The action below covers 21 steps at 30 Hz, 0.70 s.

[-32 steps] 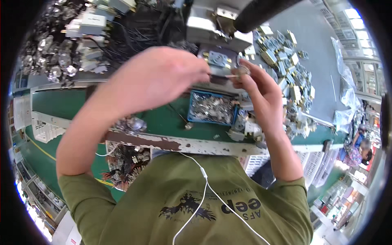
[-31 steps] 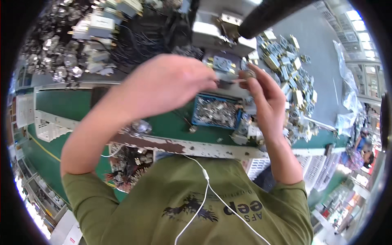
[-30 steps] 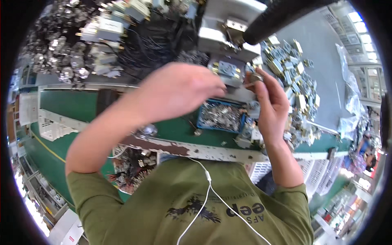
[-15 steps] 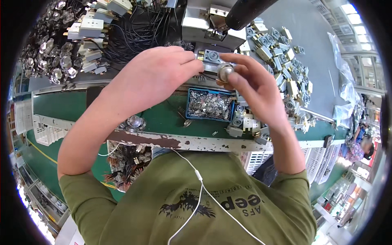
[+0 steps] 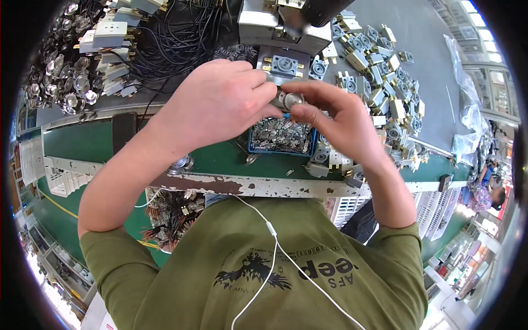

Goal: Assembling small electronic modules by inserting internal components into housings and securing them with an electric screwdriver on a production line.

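Green covers the desk [image 5: 82,140] in front of me, its near edge a chipped white strip showing rusty brown patches. At far left a heap of round silvery metal caps [image 5: 60,71] lies on the darker back part, with white connector blocks [image 5: 110,38] and a tangle of black wires [image 5: 176,38] just beside them. Below the desk edge on that side hangs a bundle of wired parts [image 5: 170,214], and the floor far below is green too.

My left hand [image 5: 220,104] is curled, fingertips pinching a small round metal part [image 5: 289,100] held up in the air above the desk. My right hand [image 5: 341,121] meets it from the other side, thumb and forefinger pressed on the same part, so it sits between both hands, right over a blue tray [image 5: 281,137] filled with small metal pieces. A pale grey machine [image 5: 275,25] stands behind the hands.

To the right, a grey surface carries many scattered grey-and-brass switch housings [image 5: 379,88], some spilling toward the desk edge. Clear plastic bags [image 5: 467,115] lie farther right, and at the far right edge another person [image 5: 487,192] is seated in the bright room, partly blurred. A white earphone cable [image 5: 275,242] runs down my olive shirt [image 5: 220,275].
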Motion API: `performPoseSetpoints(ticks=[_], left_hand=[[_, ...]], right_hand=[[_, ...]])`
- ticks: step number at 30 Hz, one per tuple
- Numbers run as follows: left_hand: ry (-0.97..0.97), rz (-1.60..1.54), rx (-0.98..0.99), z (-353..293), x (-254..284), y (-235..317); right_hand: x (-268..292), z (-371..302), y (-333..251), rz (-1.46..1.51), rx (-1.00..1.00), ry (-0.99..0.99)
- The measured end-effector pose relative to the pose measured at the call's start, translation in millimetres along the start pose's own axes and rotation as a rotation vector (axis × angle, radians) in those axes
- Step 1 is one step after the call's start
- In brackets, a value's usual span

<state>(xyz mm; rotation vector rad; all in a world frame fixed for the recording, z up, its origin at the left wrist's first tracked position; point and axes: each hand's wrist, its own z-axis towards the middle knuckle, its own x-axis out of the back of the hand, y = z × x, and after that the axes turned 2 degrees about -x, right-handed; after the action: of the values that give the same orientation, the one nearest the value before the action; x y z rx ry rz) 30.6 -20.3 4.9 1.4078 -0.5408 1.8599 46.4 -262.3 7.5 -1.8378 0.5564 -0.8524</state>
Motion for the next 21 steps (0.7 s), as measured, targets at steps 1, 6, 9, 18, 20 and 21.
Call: performPoseSetpoints(ticks=[1,6,9,18,20,21], left_hand=[[0.004,-0.018,0.032,0,0,2],[0.011,0.008,0.031,-3,-2,2],[-0.007,0.017,0.008,-1,-1,0],[-0.046,-0.017,0.010,-5,-5,0],[-0.056,-0.034,0.005,-5,0,3],[-0.173,-0.057,0.011,-4,8,5]], right_hand=[[-6,-4,4,0.032,0.066,0.093],[-16,-11,5,-0.071,0.141,0.193],[-9,-3,2,-0.134,0.249,0.090],[3,4,4,-0.305,0.313,0.009],[9,0,-1,-0.332,0.296,-0.002],[12,-3,1,-0.430,0.263,0.136]])
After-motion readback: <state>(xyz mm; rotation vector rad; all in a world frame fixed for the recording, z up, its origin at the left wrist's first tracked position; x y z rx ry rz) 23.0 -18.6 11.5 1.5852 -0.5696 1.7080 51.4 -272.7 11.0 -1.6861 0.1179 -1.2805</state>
